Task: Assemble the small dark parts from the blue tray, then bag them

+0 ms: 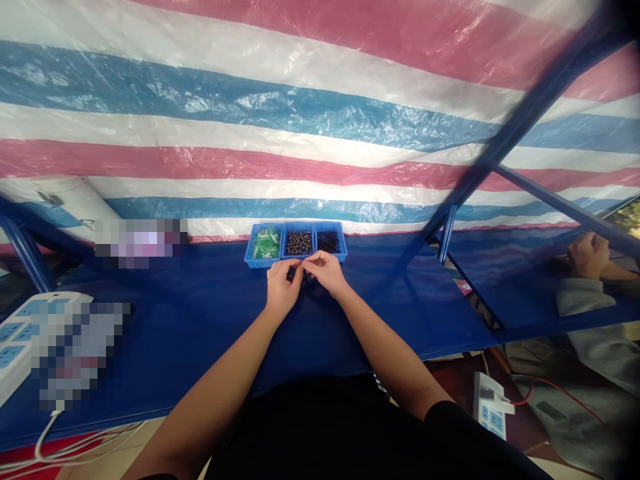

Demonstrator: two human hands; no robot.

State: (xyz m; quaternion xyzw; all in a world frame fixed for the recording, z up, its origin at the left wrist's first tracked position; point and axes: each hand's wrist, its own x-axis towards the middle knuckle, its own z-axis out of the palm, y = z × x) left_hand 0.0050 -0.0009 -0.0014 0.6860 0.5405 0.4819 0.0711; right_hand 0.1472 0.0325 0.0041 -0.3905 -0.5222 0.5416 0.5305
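Fingertips (pixel 296 264) of your left hand (pixel 283 287) and right hand (pixel 325 272) pinched together on a tiny part (pixel 302 264), too small to identify, just below the blue three-compartment parts bin (pixel 263 264) at 12 o'clock.

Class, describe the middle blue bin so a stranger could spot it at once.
On the dark blue table, below the striped tarpaulin, three blue bins stand in a row beyond the left hand and right hand. The middle bin holds dark parts with a brassy glint, unlike the green packets to its left and the blacker pieces to its right.
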